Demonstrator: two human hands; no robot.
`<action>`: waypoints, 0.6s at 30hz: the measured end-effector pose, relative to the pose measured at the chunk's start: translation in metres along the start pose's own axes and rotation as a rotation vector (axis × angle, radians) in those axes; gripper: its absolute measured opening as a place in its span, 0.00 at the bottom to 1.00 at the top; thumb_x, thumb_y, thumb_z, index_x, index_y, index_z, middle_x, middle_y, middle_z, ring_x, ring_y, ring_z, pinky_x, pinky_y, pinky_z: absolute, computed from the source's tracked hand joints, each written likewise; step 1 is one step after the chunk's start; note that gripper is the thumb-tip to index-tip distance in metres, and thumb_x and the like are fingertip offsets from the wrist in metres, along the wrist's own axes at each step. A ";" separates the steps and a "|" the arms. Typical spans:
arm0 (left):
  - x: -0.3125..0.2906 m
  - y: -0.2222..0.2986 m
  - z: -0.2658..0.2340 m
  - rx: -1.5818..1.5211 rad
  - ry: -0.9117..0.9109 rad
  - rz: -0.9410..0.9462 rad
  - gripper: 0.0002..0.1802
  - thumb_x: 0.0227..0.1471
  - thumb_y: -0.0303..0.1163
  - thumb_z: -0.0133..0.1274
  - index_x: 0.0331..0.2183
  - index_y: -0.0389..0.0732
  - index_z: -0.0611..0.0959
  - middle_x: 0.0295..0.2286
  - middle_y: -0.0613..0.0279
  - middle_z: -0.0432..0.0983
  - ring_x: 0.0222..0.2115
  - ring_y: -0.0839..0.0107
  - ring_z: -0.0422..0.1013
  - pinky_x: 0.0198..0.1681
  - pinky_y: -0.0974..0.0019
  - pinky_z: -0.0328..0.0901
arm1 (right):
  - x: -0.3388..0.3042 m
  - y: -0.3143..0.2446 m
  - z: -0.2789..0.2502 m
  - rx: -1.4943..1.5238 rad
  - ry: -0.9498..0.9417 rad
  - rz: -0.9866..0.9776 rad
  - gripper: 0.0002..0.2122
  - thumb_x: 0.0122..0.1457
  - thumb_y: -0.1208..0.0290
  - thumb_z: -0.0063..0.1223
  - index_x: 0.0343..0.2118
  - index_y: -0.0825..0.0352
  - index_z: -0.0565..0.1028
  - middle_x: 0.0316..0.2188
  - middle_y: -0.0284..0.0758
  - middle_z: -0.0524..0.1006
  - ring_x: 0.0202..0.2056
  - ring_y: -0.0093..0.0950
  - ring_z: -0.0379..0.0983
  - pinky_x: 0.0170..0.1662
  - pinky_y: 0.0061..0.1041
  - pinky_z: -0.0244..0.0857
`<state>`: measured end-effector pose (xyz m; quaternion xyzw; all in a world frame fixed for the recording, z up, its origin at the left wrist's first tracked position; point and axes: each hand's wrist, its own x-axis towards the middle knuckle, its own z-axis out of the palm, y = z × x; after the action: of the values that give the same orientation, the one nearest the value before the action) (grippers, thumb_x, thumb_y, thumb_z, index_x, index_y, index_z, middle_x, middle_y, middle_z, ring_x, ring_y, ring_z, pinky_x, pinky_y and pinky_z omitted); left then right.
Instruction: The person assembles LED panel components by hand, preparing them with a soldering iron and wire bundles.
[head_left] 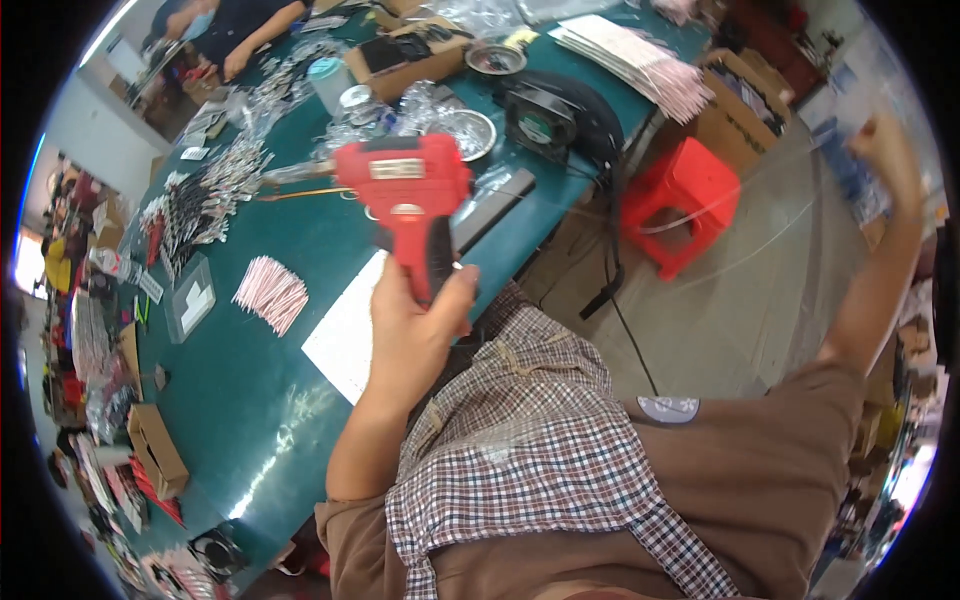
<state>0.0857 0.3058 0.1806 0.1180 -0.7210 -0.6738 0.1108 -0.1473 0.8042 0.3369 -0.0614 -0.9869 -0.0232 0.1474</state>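
Our left hand (pixel 418 325) has its grip wrapped around a red glue gun (pixel 410 185), held up over the worktop (pixel 225 390). Our right hand (pixel 884 150) is out past the stool (pixel 690 195), blurred — we cannot tell whether its grip is wide or narrow.

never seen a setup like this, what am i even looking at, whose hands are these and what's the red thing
There is no machine here: a person works with two bare hands. The only picture comes from a fisheye camera on that person's head, looking down, so straight edges bend. The left hand holds a red glue gun above a green table. The right hand is raised out to the side, too blurred to read its grip. On the table lie pale pink sticks, a white sheet and a cardboard box.
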 end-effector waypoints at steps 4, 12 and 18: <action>-0.002 -0.051 -0.018 0.189 -0.082 0.029 0.22 0.51 0.35 0.62 0.40 0.31 0.70 0.25 0.58 0.74 0.22 0.70 0.73 0.23 0.67 0.68 | -0.191 -0.194 0.023 0.562 -0.426 -0.921 0.20 0.43 0.67 0.72 0.39 0.68 0.81 0.36 0.41 0.81 0.38 0.32 0.79 0.43 0.30 0.71; -0.045 -0.069 -0.014 0.528 -0.335 0.238 0.25 0.48 0.39 0.62 0.37 0.29 0.71 0.30 0.39 0.75 0.32 0.44 0.75 0.34 0.50 0.70 | -0.308 -0.339 0.140 2.029 -1.128 -0.321 0.29 0.62 0.61 0.55 0.62 0.67 0.61 0.52 0.50 0.74 0.54 0.40 0.72 0.58 0.43 0.64; -0.068 0.027 -0.112 -0.072 -0.302 0.539 0.17 0.55 0.23 0.55 0.47 0.33 0.77 0.40 0.51 0.79 0.42 0.62 0.76 0.44 0.62 0.70 | -0.269 -0.340 0.161 2.427 -1.080 -0.162 0.21 0.67 0.57 0.44 0.59 0.62 0.63 0.37 0.44 0.79 0.45 0.35 0.76 0.54 0.40 0.67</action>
<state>0.1856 0.2232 0.2152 -0.1828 -0.7105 -0.6550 0.1812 0.0179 0.4470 0.0943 0.1652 -0.3170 0.8841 -0.3008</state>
